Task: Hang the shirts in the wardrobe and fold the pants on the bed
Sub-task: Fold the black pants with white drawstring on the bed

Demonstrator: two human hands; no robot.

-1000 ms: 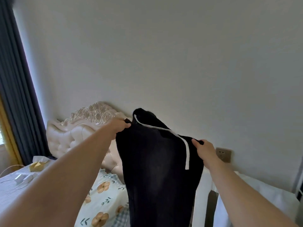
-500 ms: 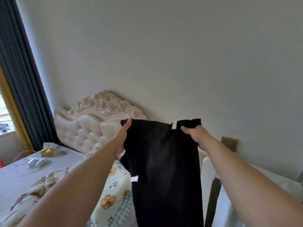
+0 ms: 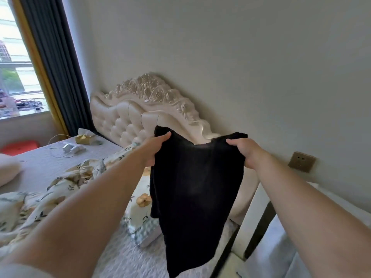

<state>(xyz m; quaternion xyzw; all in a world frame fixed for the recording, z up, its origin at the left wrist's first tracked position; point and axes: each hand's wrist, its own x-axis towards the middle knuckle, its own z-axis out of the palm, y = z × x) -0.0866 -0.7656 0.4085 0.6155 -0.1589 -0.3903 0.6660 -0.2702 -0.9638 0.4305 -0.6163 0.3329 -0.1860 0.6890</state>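
A pair of black pants [image 3: 194, 189] hangs in the air in front of me, held by the waistband above the near side of the bed [image 3: 40, 165]. My left hand [image 3: 154, 149] grips the left end of the waistband. My right hand [image 3: 245, 151] grips the right end. The cloth drops straight down and its lower end leaves the frame at the bottom. No shirts or wardrobe are in view.
A cream tufted headboard [image 3: 140, 109] stands against the wall. A crumpled floral quilt [image 3: 66, 189] and floral pillow [image 3: 140, 217] lie on the bed, with a tissue box [image 3: 85, 138] and chargers [image 3: 72, 148] farther back. A dark-framed chair [image 3: 259, 227] stands right; a wall socket [image 3: 301, 161] above.
The pants and both hands have come down from high against the wall to bed height. The waistband is now spread wider between my hands, and the white drawstring no longer shows.
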